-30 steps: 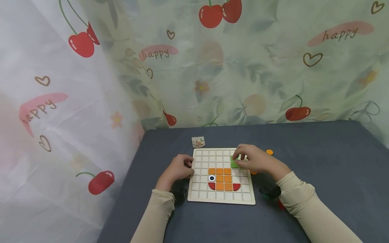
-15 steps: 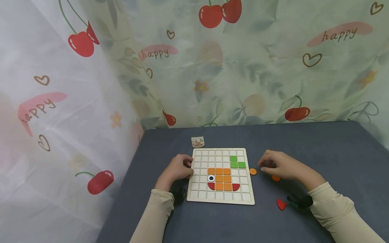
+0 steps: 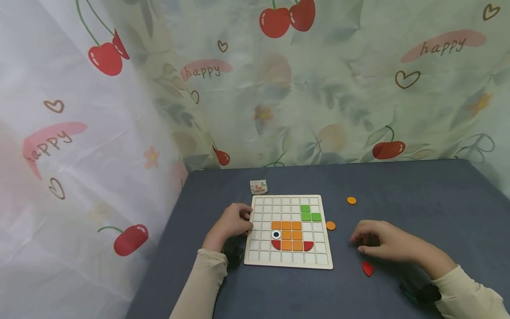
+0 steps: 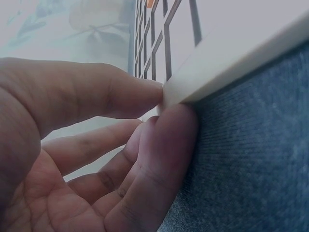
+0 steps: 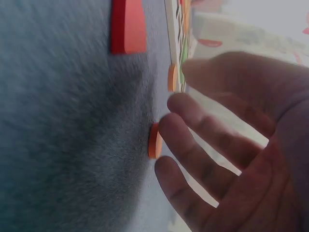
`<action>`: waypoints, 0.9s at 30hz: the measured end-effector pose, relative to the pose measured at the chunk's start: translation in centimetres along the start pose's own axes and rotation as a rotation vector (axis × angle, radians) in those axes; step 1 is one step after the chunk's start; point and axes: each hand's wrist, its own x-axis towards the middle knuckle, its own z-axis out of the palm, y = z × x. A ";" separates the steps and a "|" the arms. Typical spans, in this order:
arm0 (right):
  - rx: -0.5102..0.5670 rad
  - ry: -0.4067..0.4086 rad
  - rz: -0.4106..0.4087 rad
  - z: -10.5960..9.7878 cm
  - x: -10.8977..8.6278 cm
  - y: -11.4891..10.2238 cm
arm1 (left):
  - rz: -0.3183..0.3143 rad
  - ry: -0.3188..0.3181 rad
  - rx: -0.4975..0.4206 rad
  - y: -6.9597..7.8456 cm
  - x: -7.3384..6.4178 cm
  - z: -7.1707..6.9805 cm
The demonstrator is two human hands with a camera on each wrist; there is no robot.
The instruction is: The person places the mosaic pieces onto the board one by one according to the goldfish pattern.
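A pale gridded board (image 3: pixel 260 256) lies on the dark table, bearing several orange square tiles (image 3: pixel 286 235), three green ones (image 3: pixel 305 216), two red curved pieces (image 3: pixel 308 246) and a white eye piece (image 3: pixel 276 235). My left hand (image 3: pixel 230 222) pinches the board's left edge between thumb (image 4: pixel 120 89) and forefinger. Right of the board, my right hand (image 3: pixel 388 241) hovers with loosely bent, parted fingers and nothing between them. Just in front of it rests a red wedge-shaped piece (image 3: pixel 368 268). In the right wrist view, an orange disc (image 5: pixel 154 140) lies beyond the fingertips.
One orange disc (image 3: pixel 330 226) lies by the board's right edge, another (image 3: pixel 351 200) farther back. A small printed card (image 3: pixel 258 187) sits behind the board. A patterned curtain (image 3: pixel 318 88) hangs along the table's back and left.
My right hand has left the green tiles on the board, moving right and toward me, above the red piece. A third green tile now shows. The left hand keeps its place.
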 end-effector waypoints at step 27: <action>0.143 -0.124 -0.015 1.2 -3.0 -0.6 | 0.006 0.012 0.024 0.0 0.0 0.0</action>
